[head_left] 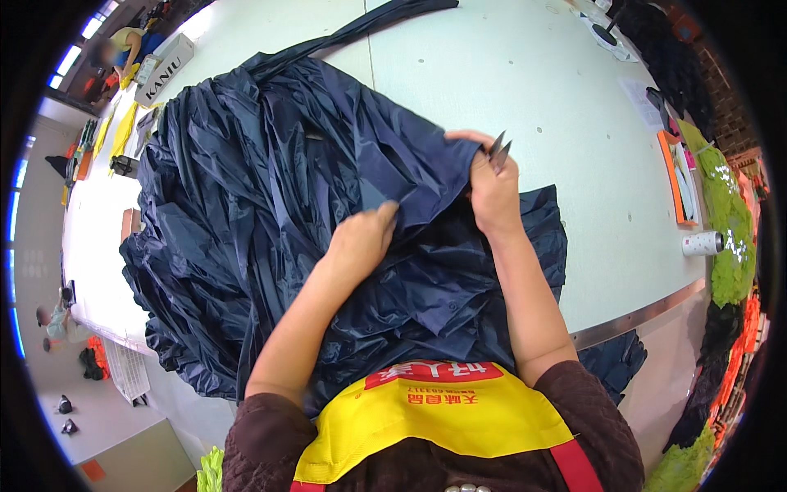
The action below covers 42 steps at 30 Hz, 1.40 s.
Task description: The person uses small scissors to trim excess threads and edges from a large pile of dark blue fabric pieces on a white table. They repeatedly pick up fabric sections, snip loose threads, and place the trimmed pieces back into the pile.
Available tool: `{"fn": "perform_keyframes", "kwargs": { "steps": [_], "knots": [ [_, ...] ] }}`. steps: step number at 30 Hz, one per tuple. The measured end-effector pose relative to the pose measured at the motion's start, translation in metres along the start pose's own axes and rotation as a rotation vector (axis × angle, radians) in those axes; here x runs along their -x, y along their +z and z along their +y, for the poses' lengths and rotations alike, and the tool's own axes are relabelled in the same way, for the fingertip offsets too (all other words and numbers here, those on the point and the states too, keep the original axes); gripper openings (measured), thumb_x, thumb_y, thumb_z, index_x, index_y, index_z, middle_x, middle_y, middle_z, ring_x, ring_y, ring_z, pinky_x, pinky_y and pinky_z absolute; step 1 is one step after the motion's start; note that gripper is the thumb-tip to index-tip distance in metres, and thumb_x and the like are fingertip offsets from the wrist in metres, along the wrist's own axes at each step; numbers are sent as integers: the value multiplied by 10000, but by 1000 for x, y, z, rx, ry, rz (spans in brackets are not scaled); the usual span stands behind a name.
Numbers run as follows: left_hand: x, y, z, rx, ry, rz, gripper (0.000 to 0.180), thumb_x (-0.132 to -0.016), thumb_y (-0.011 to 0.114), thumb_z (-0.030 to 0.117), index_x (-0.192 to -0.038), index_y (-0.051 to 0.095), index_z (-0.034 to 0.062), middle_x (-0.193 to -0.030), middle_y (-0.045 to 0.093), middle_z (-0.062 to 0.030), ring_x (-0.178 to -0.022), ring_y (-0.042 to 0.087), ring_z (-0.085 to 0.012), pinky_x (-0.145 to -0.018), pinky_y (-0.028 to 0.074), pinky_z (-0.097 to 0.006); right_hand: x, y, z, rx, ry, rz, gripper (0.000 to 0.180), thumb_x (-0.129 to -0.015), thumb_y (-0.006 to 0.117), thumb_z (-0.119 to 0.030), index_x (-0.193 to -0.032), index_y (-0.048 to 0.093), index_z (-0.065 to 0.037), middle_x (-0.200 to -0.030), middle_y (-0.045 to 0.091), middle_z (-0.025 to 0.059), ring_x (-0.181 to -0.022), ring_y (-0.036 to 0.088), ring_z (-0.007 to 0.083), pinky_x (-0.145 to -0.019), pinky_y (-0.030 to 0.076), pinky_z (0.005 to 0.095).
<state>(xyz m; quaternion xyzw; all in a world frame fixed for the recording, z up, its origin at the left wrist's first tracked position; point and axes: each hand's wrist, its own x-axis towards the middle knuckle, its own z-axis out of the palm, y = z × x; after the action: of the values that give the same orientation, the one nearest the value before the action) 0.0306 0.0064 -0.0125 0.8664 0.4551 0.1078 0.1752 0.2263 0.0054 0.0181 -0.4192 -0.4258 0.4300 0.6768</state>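
Note:
A large dark navy garment of thin shiny fabric (270, 189) lies crumpled over a pale green work table (508, 74). My left hand (362, 236) pinches a fold of the fabric near its middle. My right hand (490, 187) grips the fabric's edge a little further right and also holds small metal thread snips (498, 149), whose points stick up past the fingers. Both forearms come in from below, over a yellow apron (434, 414).
A white cup (702, 243) lies on its side near the table's right edge, by an orange tray (679, 176). Green and orange fabric piles (728, 221) line the right side. More dark cloth (664, 49) lies at the far right. A box (164, 70) and another person sit at the far left.

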Motion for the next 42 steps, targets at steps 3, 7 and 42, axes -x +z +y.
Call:
{"fn": "perform_keyframes", "kwargs": {
  "steps": [3,7,42],
  "knots": [
    [2,-35,24,-31,-32,29,310,-790,626,195,-1049,581,30,-891,632,-171,-819,613,-331,-738,476,-402,2,-2,5,35,-17,-31,158,-914,496,-78,-971,621,0,-767,554,-27,-687,464,37,-629,372,165],
    [-14,-52,55,282,257,546,399,-702,734,175,-1042,591,22,-966,618,-137,-898,584,-285,-814,447,-336,4,9,-4,96,-44,-22,152,-904,521,-102,-953,623,0,-764,552,-31,-676,454,32,-620,368,167],
    [-21,-13,5,1732,-316,400,209,-960,444,213,-904,545,39,-814,562,27,-735,498,-39,-700,415,-186,2,11,-20,860,-391,-159,306,-726,749,-128,-1004,634,-71,-805,554,32,-643,512,123,-529,432,235]
  ]
}}
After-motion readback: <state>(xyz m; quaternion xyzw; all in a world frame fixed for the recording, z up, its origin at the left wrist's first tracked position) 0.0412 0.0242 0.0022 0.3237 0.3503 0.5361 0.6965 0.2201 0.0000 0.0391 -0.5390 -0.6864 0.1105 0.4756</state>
